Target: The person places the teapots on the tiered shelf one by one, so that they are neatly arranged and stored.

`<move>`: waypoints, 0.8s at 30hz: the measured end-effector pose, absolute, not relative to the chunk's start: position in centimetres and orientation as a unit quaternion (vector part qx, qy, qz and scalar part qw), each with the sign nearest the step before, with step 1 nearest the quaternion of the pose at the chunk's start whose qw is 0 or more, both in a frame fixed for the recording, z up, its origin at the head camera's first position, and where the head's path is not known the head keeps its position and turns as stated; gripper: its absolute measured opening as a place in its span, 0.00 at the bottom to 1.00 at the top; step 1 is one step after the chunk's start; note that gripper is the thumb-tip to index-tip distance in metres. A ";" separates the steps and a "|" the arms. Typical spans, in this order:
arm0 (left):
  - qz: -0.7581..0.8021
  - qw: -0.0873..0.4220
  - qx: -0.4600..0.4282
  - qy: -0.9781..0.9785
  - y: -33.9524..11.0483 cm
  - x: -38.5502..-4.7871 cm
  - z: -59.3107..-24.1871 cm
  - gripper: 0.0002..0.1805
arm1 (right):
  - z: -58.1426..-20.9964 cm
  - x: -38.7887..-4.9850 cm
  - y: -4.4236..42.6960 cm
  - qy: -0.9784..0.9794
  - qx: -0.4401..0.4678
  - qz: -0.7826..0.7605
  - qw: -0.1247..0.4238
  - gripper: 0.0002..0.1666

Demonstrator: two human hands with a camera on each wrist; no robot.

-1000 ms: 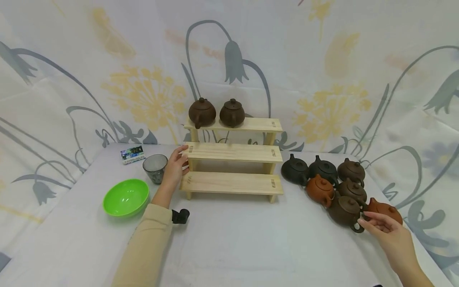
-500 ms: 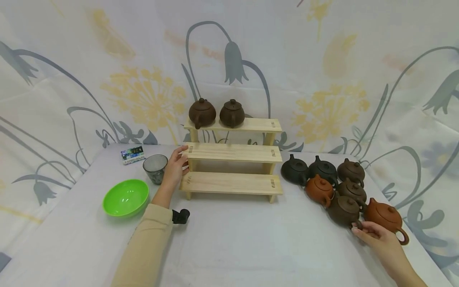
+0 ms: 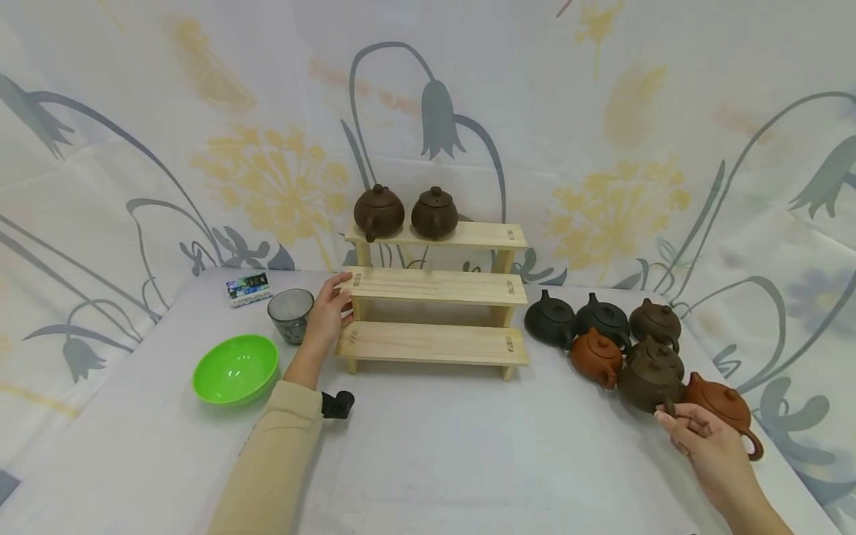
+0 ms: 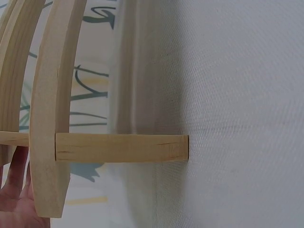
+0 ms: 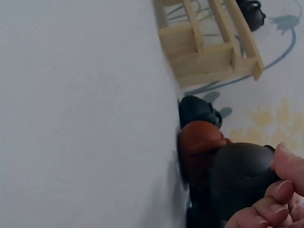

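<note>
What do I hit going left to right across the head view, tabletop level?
Green bowl → glass cup → left hand → wooden shelf → leftmost black teapot → left orange teapot → brown teapot held by the right hand → right orange teapot. Overlapping items omitted.

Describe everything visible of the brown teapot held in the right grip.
The brown teapot is dark, round-bodied and smooth, looking like unglazed clay. The right grip pinches its handle at the near side. It appears raised off the white cloth, overlapping another teapot in the head view; whether they touch is unclear. Its lid and spout cannot be made out.
</note>
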State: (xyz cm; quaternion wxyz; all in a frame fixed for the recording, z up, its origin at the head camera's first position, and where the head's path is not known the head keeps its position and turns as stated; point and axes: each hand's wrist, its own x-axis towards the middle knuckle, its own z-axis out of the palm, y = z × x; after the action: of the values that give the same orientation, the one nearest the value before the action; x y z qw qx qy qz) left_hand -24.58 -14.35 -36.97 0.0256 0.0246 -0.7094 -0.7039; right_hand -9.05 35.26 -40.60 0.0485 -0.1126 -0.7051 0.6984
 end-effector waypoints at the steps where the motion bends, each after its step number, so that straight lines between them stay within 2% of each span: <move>1: -0.704 0.025 0.026 -0.709 -14.3 -24.6 -37.0 0.21 | -40.3 -9.0 35.1 -0.699 -0.103 0.706 0.056 0.05; 9: -0.705 0.020 0.033 -0.708 -14.2 -24.6 -36.8 0.21 | -39.1 -10.0 33.8 -0.710 -0.044 0.696 0.096 0.03; 14: -0.703 0.018 0.036 -0.711 -14.2 -24.5 -36.7 0.21 | -37.6 -10.7 31.4 -0.702 0.000 0.703 0.114 0.03; 19: -0.702 0.019 0.033 -0.711 -14.3 -24.6 -36.9 0.21 | -36.2 -11.3 28.6 -0.693 0.052 0.709 0.115 0.04; 24: -0.705 0.021 0.023 -0.708 -14.4 -24.7 -37.1 0.21 | -35.5 -12.2 26.8 -0.691 0.057 0.712 0.109 0.06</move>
State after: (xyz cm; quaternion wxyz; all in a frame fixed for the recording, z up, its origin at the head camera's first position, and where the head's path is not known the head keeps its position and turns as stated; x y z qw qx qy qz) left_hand -24.69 -14.44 -37.09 0.0205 0.0229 -0.7081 -0.7055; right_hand -12.24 26.76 -35.47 0.1087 0.0572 -0.6913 0.7120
